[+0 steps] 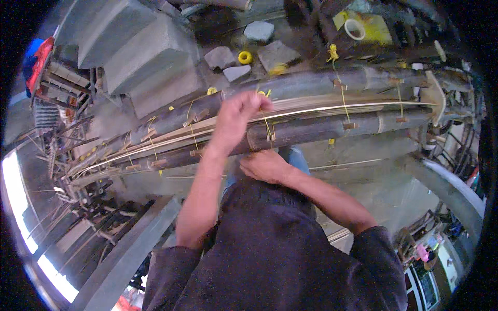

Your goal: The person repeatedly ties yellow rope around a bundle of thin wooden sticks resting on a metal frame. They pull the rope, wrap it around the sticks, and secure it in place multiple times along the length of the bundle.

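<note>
Two long dark poles, like thick bamboo, run across in front of me: a far pole (306, 82) and a near pole (306, 130). Pale thin strips (332, 106) lie lengthwise between them. Yellow string (267, 124) crosses the gap to a small wooden peg (271, 137) on the near pole. My left hand (234, 120) is over the strips, its fingers pinched at the string's upper part; motion blurs them slightly. Below the near pole, close to my lap, my right hand (265, 166) has curled fingers. Whatever it holds is hidden.
More string ties with pegs (350, 126) span the poles. An upright end board (436, 98) stands at the right. Beyond the far pole are stone blocks (277, 54), a yellow ring (245, 57) and concrete steps (145, 52). A grey beam (124, 254) is at lower left.
</note>
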The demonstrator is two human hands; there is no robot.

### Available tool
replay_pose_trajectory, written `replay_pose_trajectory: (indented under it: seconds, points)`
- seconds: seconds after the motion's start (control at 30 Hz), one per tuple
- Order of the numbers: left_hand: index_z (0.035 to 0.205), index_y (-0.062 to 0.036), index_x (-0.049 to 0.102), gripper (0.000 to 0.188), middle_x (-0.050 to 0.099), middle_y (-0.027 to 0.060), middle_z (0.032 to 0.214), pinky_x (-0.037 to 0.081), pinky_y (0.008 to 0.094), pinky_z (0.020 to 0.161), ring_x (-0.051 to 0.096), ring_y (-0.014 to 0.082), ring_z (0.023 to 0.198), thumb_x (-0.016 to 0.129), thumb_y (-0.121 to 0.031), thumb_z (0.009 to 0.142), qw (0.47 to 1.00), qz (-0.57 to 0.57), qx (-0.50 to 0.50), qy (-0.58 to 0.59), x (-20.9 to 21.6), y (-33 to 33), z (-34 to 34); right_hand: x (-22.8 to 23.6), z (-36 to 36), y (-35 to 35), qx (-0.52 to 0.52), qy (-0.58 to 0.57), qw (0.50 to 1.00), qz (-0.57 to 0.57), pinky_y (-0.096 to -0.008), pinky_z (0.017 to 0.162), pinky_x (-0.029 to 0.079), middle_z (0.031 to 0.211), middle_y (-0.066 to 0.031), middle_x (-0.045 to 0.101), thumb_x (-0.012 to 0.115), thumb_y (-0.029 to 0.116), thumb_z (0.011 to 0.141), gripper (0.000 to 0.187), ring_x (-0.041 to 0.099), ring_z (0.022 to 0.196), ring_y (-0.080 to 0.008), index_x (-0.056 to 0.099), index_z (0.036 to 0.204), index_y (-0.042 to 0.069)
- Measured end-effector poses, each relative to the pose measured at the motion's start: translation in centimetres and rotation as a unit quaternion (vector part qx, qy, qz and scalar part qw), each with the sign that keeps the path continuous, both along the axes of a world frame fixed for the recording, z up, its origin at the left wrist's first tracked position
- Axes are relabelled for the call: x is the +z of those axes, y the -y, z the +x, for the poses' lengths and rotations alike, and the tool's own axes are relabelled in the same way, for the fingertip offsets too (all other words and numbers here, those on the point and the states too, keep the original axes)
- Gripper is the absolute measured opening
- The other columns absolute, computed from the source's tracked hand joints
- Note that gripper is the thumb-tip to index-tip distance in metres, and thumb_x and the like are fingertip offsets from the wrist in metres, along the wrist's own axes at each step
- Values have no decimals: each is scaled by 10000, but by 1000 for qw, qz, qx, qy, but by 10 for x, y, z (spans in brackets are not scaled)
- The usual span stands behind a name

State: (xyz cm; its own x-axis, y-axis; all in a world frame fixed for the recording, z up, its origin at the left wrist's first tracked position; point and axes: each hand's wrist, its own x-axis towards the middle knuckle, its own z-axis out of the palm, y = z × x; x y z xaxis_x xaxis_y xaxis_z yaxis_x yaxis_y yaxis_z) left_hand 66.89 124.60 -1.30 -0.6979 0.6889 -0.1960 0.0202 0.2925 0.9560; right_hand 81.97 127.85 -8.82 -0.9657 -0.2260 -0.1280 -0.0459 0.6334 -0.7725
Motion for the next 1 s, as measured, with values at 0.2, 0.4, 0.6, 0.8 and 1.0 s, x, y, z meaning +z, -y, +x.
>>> replay_pose_trajectory:
  seconds: [0.2,0.4,0.6,0.8,1.0]
  points:
    - [807,-79,562,262,487,-13,662,381,279,547,474,108,610,510,-309,924,987,-61,17,146,-77,-61,-90,28,6,-26,30,-69,994,-75,-389,706,530,938,-114,642,656,127,768,121,628,860,-308,572,839,77]
    - [1136,-71,625,391,614,48,921,486,347,765,585,163,872,505,-390,945,964,-51,-17,259,-76,-63,-143,86,-29,-122,-128,-133,963,197,-379,704,529,906,-96,650,692,58,679,277,645,830,-283,641,950,76]
    - [1253,-79,591,489,632,145,1215,453,366,936,593,278,1118,511,-445,939,963,-56,-198,-175,-34,35,-204,146,31,-28,-176,53,982,39,-321,686,519,845,-81,689,702,-45,729,321,681,789,-202,661,1020,84]
    - [1211,-48,595,399,670,145,1121,487,392,904,644,305,1034,533,-346,953,960,-98,-158,-210,-10,149,-170,-3,-45,164,-494,310,759,-291,-301,826,499,909,-86,670,647,165,912,236,639,850,-178,635,1108,34]
    - [1043,-24,656,271,666,176,986,494,435,801,640,341,878,592,-228,878,938,-108,-126,-305,-29,211,-67,218,-131,91,-131,57,962,232,-378,731,524,835,-108,653,618,-5,804,74,649,806,-292,677,835,25]
